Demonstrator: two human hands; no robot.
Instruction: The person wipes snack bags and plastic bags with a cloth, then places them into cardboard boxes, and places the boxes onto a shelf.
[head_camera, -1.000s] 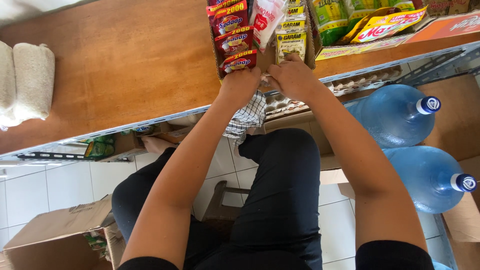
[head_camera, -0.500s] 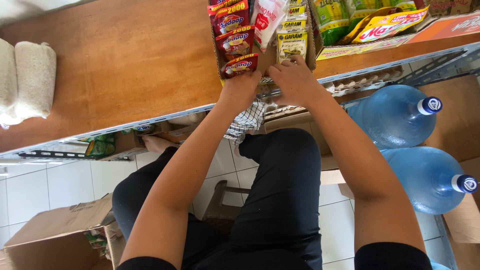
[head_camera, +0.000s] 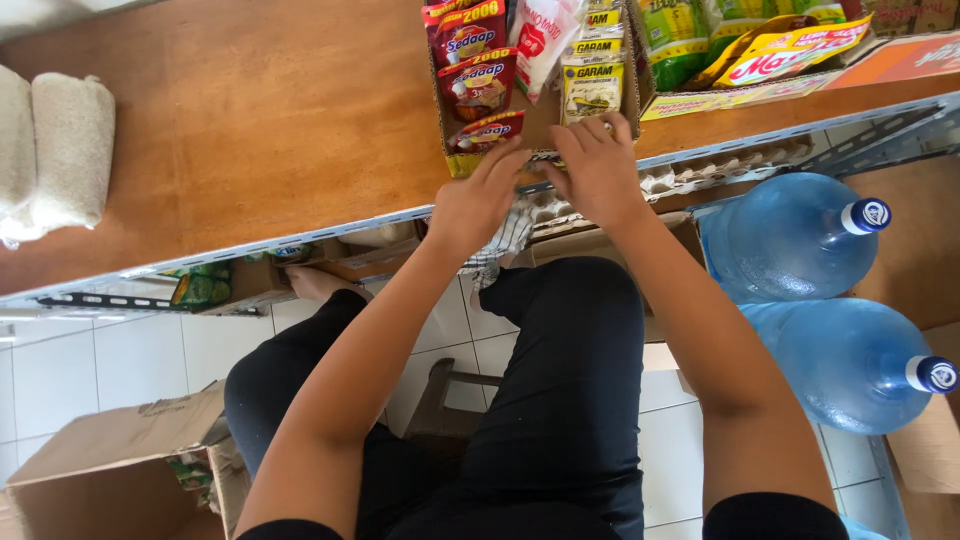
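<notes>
An open cardboard box (head_camera: 540, 118) stands at the front edge of a wooden shelf (head_camera: 250, 130). It holds red snack packets (head_camera: 470, 75), yellow packets (head_camera: 592, 80) and a white pouch (head_camera: 540, 35). My left hand (head_camera: 480, 200) grips the box's near edge below the red packets. My right hand (head_camera: 597, 165) rests on the same edge, fingertips touching the yellow packets. Both hands close on the box's front wall.
Two white cloth sacks (head_camera: 55, 155) lie on the shelf at left. More green and yellow packets (head_camera: 750, 40) sit at right. Two blue water jugs (head_camera: 800, 235) lie on the floor at right, egg trays (head_camera: 690, 175) under the shelf, an open carton (head_camera: 120, 470) at lower left.
Both hands have slid slightly along the box's front edge; the box and packets look barely shifted.
</notes>
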